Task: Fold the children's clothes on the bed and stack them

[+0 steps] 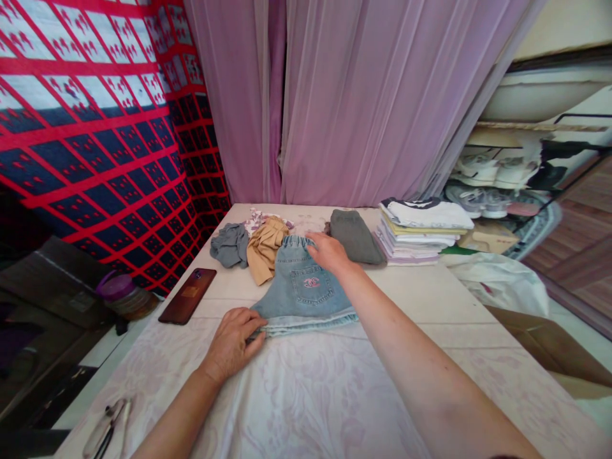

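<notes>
Light-blue denim shorts (282, 299) lie folded on the covered table, elastic waistband at the far side. A back pocket with a pink emblem faces up. At the near left corner, my left hand (236, 338) pinches the layered leg hem between thumb and fingers. My right hand (329, 252) rests on the right end of the waistband, fingers stretched out over the cloth; its forearm covers the right side of the shorts. Just beyond sit tan crumpled clothing (268, 245) and a folded dark grey garment (354, 236).
A neat stack of folded clothes (421, 233) stands at the back right. Crumpled grey cloth (230, 245) lies back left, near a phone (188, 296). Glasses (109, 424) rest at the front left corner. A purple-lidded jar (125, 296) stands beyond the left edge.
</notes>
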Available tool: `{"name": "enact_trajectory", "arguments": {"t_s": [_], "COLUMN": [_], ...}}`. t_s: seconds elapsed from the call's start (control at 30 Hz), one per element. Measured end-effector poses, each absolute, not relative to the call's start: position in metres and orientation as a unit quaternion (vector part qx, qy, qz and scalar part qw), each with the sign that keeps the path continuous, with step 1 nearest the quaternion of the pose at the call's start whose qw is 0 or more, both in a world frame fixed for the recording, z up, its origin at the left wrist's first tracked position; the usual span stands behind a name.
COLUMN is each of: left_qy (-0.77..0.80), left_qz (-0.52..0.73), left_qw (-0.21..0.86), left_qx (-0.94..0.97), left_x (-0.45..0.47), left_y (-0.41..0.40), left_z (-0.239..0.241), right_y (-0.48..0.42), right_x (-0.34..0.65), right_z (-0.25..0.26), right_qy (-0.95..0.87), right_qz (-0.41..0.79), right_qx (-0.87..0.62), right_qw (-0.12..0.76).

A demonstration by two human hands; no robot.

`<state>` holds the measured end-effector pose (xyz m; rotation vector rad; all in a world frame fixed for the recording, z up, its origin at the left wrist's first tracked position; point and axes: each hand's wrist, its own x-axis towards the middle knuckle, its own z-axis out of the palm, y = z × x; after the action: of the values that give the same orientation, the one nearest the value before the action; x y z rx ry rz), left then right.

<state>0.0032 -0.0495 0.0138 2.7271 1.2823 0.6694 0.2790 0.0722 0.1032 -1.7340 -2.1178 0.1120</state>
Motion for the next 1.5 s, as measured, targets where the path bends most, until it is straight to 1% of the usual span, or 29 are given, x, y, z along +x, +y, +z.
{"name": "enact_trajectory", "arguments": {"t_s": [0.1, 0.23, 0.3, 0.47, 0.6, 0.77, 0.83, 0.9, 0.97, 1.1, 1.27, 1.37, 1.5], "left_qy": [0.411, 0.403, 0.403, 0.405, 0.417, 0.474, 0.496, 0.488, 0.460, 0.429, 0.440, 0.446, 0.455], "left_qz": [0.228, 0.237, 0.244, 0.258, 0.259, 0.299, 0.296, 0.270, 0.248, 0.235, 0.259, 0.273, 0.276], "left_qw": [0.031, 0.040, 0.042, 0.054, 0.083, 0.103, 0.108, 0.130, 0.153, 0.160, 0.145, 0.138, 0.119], "left_qx": [0.882, 0.883, 0.881, 0.875, 0.867, 0.822, 0.809, 0.820, 0.839, 0.857, 0.847, 0.841, 0.838], "left_x": [0.002, 0.002, 0.002, 0.004, 0.004, -0.014, -0.023, -0.028, -0.029, -0.024, -0.017, -0.015, -0.016], "left_y": [-0.050, -0.049, -0.049, -0.050, -0.051, -0.046, -0.043, -0.041, -0.040, -0.040, -0.043, -0.044, -0.044], "left_z": [0.012, 0.012, 0.012, 0.012, 0.013, 0.013, 0.013, 0.011, 0.009, 0.006, 0.009, 0.011, 0.008], "right_y": [0.105, 0.129, 0.133, 0.130, 0.118, 0.061, 0.023, -0.013, -0.039, -0.054, -0.051, -0.053, -0.055], "right_x": [0.258, 0.252, 0.251, 0.242, 0.240, 0.243, 0.242, 0.237, 0.232, 0.224, 0.223, 0.223, 0.222], "right_z": [0.098, 0.085, 0.082, 0.066, 0.050, 0.053, 0.051, 0.043, 0.031, 0.013, 0.011, 0.010, 0.008], "right_qy": [-0.765, -0.760, -0.756, -0.737, -0.721, -0.762, -0.791, -0.836, -0.856, -0.852, -0.849, -0.846, -0.854], "right_qz": [0.045, 0.057, 0.051, 0.006, 0.016, 0.021, 0.078, 0.140, 0.154, 0.157, 0.154, 0.131, 0.084], "right_qx": [-0.622, -0.644, -0.650, -0.669, -0.679, -0.590, -0.528, -0.448, -0.419, -0.446, -0.455, -0.465, -0.471], "right_qw": [0.159, 0.065, 0.051, 0.096, 0.138, 0.266, 0.299, 0.284, 0.259, 0.224, 0.219, 0.227, 0.203]}}
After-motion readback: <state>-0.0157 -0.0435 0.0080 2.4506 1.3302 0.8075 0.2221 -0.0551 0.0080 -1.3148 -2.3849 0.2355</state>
